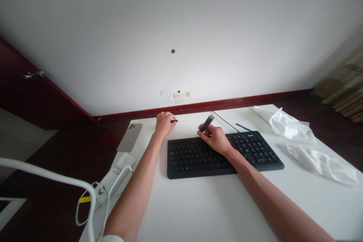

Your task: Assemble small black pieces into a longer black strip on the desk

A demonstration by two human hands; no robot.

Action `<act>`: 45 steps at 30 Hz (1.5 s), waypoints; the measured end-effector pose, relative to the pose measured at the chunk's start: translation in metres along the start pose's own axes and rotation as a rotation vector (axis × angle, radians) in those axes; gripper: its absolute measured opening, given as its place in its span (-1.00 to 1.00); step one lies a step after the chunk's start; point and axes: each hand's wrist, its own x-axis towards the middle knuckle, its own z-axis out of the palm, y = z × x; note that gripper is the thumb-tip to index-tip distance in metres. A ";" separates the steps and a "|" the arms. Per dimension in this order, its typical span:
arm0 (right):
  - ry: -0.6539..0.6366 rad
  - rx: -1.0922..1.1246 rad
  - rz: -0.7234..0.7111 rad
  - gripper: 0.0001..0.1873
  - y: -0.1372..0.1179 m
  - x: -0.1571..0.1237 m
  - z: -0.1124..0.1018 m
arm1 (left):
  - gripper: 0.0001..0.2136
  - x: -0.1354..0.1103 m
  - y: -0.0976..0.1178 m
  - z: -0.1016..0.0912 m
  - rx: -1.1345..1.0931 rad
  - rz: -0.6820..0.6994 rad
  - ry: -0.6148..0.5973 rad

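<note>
In the head view, the right hand (216,139) is over the upper middle of a black keyboard (195,166), its fingers closed in a pinch on a dark stick (207,123) that tilts up and away to the right, grey end uppermost. Whether those fingers also rest on the keys cannot be told. The left hand (163,123) is at the far edge of the counter (181,211), beyond the keyboard's left corner, its fingers curled and seemingly shut on a small black piece (174,121), though its hidden side makes the exact hold hard to judge. Just beyond the right fingers runs a thin black cord (225,121), and to their right lies a blue pen (244,127). Well to the right of both hands is crumpled clear plastic (290,125); left of the left fingers lies a phone (130,138), with a white power strip (120,166) nearer the person. For good handling, a light pinch low on the stick would give finer control, the right wrist is best lifted so no keys get pressed, and the left fingers should guard the small piece, which could easily roll off the edge.
</note>
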 end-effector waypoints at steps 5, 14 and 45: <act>0.011 0.018 -0.025 -0.74 0.002 0.000 0.000 | -0.90 -0.002 0.009 -0.007 -0.059 0.050 0.041; 0.046 0.087 -0.076 -0.77 0.004 0.004 0.002 | -0.90 -0.073 0.060 -0.015 -0.343 0.211 0.064; -0.251 0.110 -0.164 -0.77 -0.015 0.000 -0.013 | -0.81 -0.101 0.072 -0.011 -0.403 0.210 -0.022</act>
